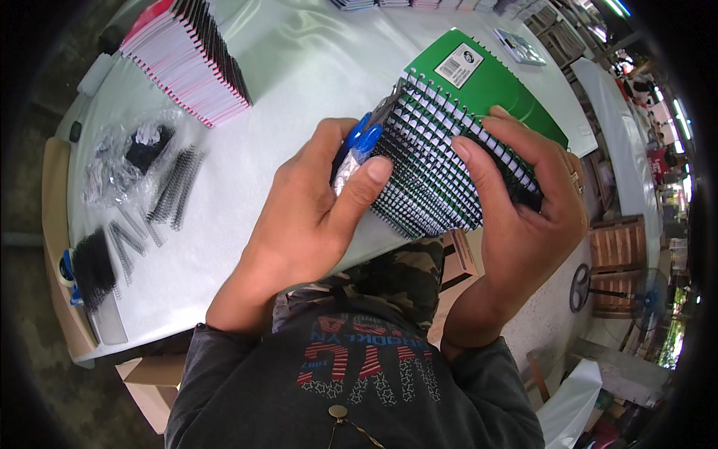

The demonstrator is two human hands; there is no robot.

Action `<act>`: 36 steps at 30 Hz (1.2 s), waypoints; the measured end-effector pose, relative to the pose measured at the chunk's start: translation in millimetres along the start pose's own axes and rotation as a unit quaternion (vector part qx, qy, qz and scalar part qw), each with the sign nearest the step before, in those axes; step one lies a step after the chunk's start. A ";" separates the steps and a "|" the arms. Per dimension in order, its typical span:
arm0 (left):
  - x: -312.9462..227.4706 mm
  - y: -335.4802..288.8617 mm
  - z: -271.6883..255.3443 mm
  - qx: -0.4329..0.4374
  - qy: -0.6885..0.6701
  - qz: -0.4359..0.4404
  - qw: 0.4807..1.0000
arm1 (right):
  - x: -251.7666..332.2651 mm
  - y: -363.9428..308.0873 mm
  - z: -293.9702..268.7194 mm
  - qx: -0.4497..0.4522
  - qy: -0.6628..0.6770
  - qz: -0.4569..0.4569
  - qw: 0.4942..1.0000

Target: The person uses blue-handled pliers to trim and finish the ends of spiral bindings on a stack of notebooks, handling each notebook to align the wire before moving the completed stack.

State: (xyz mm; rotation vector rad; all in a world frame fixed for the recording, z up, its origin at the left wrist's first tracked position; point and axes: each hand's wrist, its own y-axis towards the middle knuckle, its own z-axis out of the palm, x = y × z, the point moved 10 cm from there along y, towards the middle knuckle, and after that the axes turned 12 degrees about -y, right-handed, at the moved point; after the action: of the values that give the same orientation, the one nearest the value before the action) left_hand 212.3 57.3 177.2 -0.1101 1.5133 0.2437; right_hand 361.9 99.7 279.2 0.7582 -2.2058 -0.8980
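A stack of spiral-bound notebooks (430,161) stands in front of me, its rows of dark wire coils turned toward me. The top notebook (505,86) has a green cover with a white label. My left hand (295,206) is closed round pliers (364,140) with blue handles, partly wrapped in something whitish. The metal jaws meet the coil end at the stack's upper left corner; whether they bite on wire I cannot tell. My right hand (535,183) grips the top notebook along its coiled edge, thumb on the spine side and fingers over the cover.
Another notebook stack (187,63) with red edges stands at the far left of the white-covered table (277,67). Loose wire coils (177,187), a clear plastic bag (112,168), a black coil bundle (93,269) and a tape dispenser (69,277) lie leftward. A fan (647,295) is at right.
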 end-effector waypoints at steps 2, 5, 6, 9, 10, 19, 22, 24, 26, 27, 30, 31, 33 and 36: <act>-1.3 0.1 -3.3 -0.023 0.033 0.037 0.999 | 3.5 0.7 0.9 0.007 -0.008 -0.015 1.000; 9.5 -0.9 0.6 0.003 -0.070 -0.020 0.997 | 5.0 0.5 2.2 0.006 -0.013 -0.032 0.999; 19.1 -1.7 6.0 0.031 -0.168 -0.067 0.983 | 5.3 0.2 1.6 0.004 -0.012 -0.032 0.999; 25.5 2.0 7.8 0.110 -0.258 -0.097 0.955 | 7.9 0.9 -1.3 -0.001 -0.031 -0.035 0.999; 25.4 1.9 9.5 0.111 -0.259 -0.096 0.955 | 8.5 1.6 -1.3 0.000 -0.033 -0.036 0.999; 37.5 -4.7 24.4 0.151 -0.357 -0.134 0.912 | 13.5 0.3 2.4 0.021 -0.076 -0.072 0.994; 35.5 -11.0 38.2 0.212 -0.498 -0.161 0.825 | 12.4 0.1 3.8 0.021 -0.068 -0.068 0.995; 37.6 -11.0 35.0 0.212 -0.522 -0.173 0.808 | 11.6 -0.8 4.4 0.019 -0.061 -0.065 0.996; 37.2 -7.8 17.3 0.155 -0.270 -0.127 0.942 | 8.9 -2.5 5.9 0.023 -0.050 -0.052 0.997; 31.7 -7.2 5.8 0.095 -0.065 -0.120 0.986 | 10.7 -3.5 4.1 0.021 -0.064 -0.056 0.996; 3.3 -7.7 -5.6 -0.055 0.153 0.084 0.983 | 11.8 -2.5 3.3 0.027 -0.083 -0.055 0.995; 7.8 -5.8 -0.9 -0.021 0.095 0.080 0.992 | 10.9 -2.1 4.8 0.031 -0.084 -0.053 0.995; 37.0 -4.9 6.6 0.068 -0.151 -0.039 0.985 | 12.3 -2.9 5.4 0.033 -0.090 -0.069 0.993; 49.7 -19.0 33.6 0.173 -0.523 -0.188 0.813 | 15.4 -3.8 5.5 0.026 -0.092 -0.088 0.991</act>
State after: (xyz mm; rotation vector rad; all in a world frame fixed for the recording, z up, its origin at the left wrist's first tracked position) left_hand 251.3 50.9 128.2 0.0254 0.3844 -0.2776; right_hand 349.1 88.9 278.3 0.9410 -2.3593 -1.0365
